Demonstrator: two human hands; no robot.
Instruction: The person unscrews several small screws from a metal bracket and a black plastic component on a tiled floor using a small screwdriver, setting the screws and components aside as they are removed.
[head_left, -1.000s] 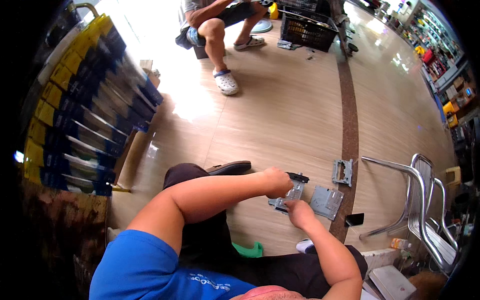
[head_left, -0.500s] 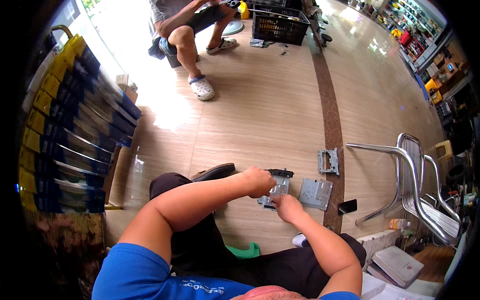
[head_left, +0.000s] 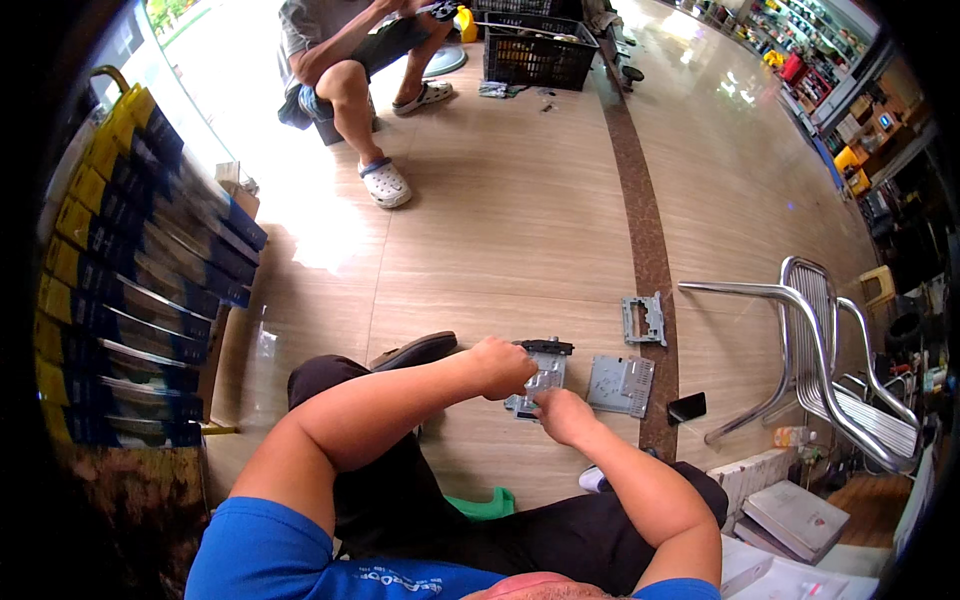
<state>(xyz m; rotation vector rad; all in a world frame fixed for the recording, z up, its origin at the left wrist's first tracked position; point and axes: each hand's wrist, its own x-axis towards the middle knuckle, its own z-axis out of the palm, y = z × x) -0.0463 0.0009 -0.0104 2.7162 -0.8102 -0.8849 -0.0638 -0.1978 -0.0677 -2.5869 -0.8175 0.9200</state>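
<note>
On the floor in front of me lies an opened metal device (head_left: pixel 546 376), a flat silver-grey chassis with a black strip along its far edge. My left hand (head_left: pixel 503 368) is closed in a fist over its left side; whatever sits in those fingers is hidden. With fingers pinched together, my right hand (head_left: pixel 566 416) is at the device's near right edge, and what it grips is too small to make out. Just right of the device rests a flat metal cover plate (head_left: pixel 620 385) with slots. Beyond that lies a metal bracket frame (head_left: pixel 654 322) with a cut-out middle.
A black phone (head_left: pixel 687 408) and a tipped metal chair (head_left: pixel 800 340) are to the right. Books (head_left: pixel 797 515) lie lower right. A green plastic stool (head_left: pixel 485 503) is by my legs. Someone sits far left near a black crate (head_left: pixel 540 58); a packaged-goods rack (head_left: pixel 130 280) stands left.
The whole view has shifted slightly, so the scene sits a little further left. Both hands stay at the device, with only small movements.
</note>
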